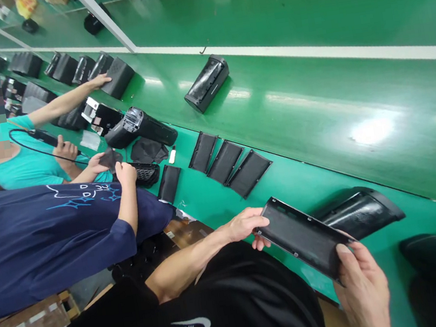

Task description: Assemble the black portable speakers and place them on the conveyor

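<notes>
Right hand gripping black plastic panel, left hand pinching its opposite end

Room over the green conveyor belt, black housing just beyond the panel

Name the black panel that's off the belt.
The black panel held up between the person's left hand and right hand; the other panels lie flat on the green belt.
</notes>
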`<state>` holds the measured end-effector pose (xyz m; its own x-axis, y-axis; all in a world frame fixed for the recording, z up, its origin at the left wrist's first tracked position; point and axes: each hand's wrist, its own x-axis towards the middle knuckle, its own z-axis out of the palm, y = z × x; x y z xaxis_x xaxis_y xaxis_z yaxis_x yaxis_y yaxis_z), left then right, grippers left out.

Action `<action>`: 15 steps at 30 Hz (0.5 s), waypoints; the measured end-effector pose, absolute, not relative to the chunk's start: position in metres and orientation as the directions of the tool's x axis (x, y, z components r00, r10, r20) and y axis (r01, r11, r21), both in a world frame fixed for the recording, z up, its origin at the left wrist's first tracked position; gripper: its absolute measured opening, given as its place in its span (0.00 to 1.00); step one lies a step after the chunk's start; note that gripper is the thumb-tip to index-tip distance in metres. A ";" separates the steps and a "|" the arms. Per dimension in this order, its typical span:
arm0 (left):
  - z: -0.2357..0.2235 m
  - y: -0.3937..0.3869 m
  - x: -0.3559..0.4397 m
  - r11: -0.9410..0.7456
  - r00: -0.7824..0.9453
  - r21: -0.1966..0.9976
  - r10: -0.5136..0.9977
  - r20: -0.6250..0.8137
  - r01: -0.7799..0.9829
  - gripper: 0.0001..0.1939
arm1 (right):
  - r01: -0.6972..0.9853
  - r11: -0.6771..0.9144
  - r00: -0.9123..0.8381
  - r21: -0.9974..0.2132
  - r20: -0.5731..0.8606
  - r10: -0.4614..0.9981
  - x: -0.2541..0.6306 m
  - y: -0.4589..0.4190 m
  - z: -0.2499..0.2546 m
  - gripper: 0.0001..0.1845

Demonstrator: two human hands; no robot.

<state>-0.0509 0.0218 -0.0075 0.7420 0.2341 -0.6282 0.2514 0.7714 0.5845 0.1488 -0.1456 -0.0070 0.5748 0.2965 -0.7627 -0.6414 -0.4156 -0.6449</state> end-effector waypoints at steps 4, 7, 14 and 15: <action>-0.006 0.022 -0.051 0.768 0.735 0.581 0.226 -0.639 0.269 0.14 | -0.643 -0.422 0.566 -0.639 -0.768 0.301 0.149 -0.148 -0.009 0.35; -0.005 0.023 -0.051 0.764 0.732 0.586 0.232 -0.640 0.270 0.13 | -0.636 -0.429 0.568 -0.641 -0.766 0.302 0.149 -0.149 -0.009 0.34; -0.005 0.023 -0.051 0.766 0.726 0.580 0.230 -0.649 0.276 0.13 | -0.639 -0.409 0.598 -0.652 -0.755 0.269 0.147 -0.146 -0.008 0.33; -0.006 0.023 -0.051 0.767 0.727 0.581 0.231 -0.646 0.273 0.13 | -0.644 -0.407 0.597 -0.648 -0.758 0.263 0.147 -0.145 -0.008 0.34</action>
<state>-0.0510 0.0230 -0.0056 0.7272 0.2309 -0.6464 0.2730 0.7668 0.5810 0.1468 -0.1454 -0.0079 0.5971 0.2633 -0.7577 -0.6435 -0.4067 -0.6485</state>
